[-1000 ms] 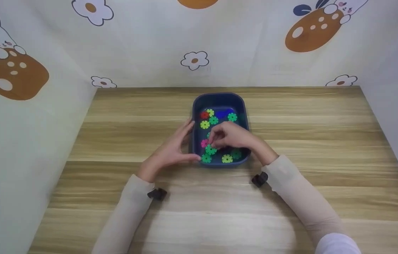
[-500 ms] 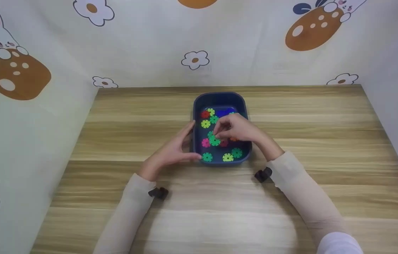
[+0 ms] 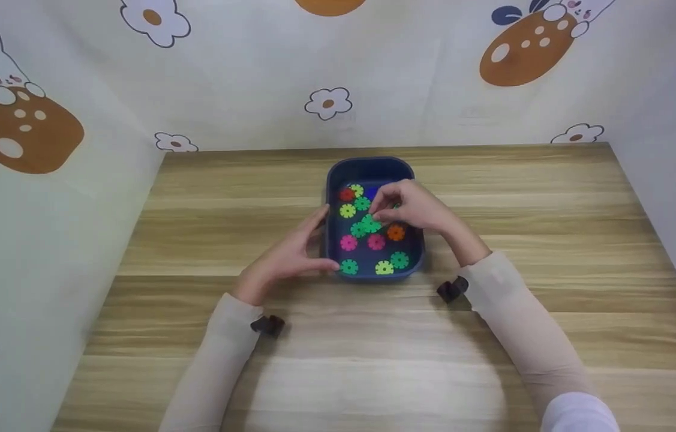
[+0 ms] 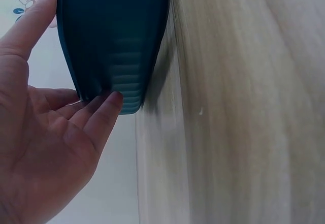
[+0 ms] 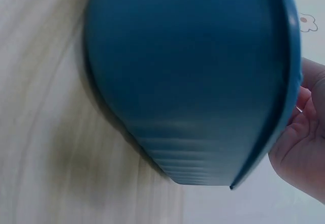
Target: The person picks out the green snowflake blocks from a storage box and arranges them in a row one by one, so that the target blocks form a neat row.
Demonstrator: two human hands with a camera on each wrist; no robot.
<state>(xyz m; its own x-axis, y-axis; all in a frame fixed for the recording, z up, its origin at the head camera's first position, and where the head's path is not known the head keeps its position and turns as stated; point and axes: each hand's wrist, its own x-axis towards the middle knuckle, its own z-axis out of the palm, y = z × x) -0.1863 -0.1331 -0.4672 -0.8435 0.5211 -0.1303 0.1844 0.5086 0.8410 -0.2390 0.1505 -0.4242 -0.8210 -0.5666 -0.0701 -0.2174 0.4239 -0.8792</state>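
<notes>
A dark blue plastic bin (image 3: 376, 165) stands on the table, with colourful notched snowflake discs inside. My right hand (image 3: 414, 206) is over the bin and pinches a green snowflake disc (image 3: 369, 224) between thumb and fingertips. Beside it lies another green snowflake disc (image 3: 358, 230), partly overlapped in view. My left hand (image 3: 290, 257) touches the bin's left side, thumb at the near corner and fingers extended along the wall. The left wrist view shows those fingers (image 4: 104, 120) against the bin's outside. In the right wrist view the bin's wall hides the pinched disc.
Inside the bin are yellow (image 3: 347, 210), red (image 3: 346, 195), pink (image 3: 376, 242) and orange (image 3: 396, 233) discs; blue ones are partly hidden behind my right hand. Around the bin runs a wood-grain table (image 3: 242, 198). A patterned curtain (image 3: 242, 90) rises along its far edge.
My right hand has moved away from me and slightly right, carrying the green snowflake disc from the bin's near part toward its middle. The left hand has stayed at the bin's side.
</notes>
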